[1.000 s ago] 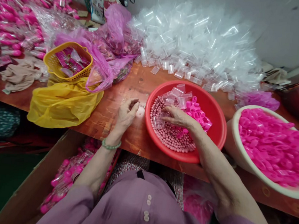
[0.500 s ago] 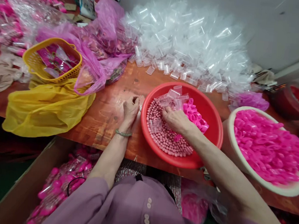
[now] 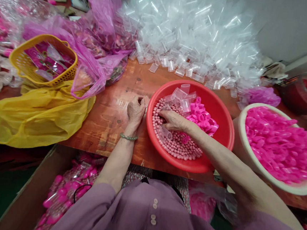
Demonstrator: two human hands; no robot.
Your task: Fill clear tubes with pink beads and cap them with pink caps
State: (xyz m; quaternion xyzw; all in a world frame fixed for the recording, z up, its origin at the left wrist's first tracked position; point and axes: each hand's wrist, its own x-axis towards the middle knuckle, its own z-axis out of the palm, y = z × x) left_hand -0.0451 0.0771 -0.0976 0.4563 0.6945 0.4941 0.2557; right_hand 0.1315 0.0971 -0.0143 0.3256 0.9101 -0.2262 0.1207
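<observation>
Inside a red basin (image 3: 222, 124), my right hand (image 3: 173, 121) reaches down with its fingers drawn together, the tips at a layer of pink beads (image 3: 178, 151). Whatever lies between those fingertips is hidden. Just below this hand a clear plastic tube (image 3: 166, 133) rests on the beads. More clear tubes (image 3: 182, 94) and bright pink plastic caps (image 3: 202, 117) lie in the basin behind it. Left of the basin, my left hand (image 3: 136, 110) rests on the wooden table (image 3: 107, 114) with its fingers curled closed. I cannot make out what they hold.
A large heap of clear tubes (image 3: 192, 36) covers the back of the table. On the right stands a cream tub (image 3: 239, 133) full of pink caps. A yellow basket (image 3: 16, 58), a yellow bag (image 3: 43, 116) and purple plastic bags (image 3: 103, 10) occupy the left.
My right hand has moved left and slightly down, from the clear tubes to the beads. My left hand keeps its place by the basin, still curled. The view has shifted a little.
</observation>
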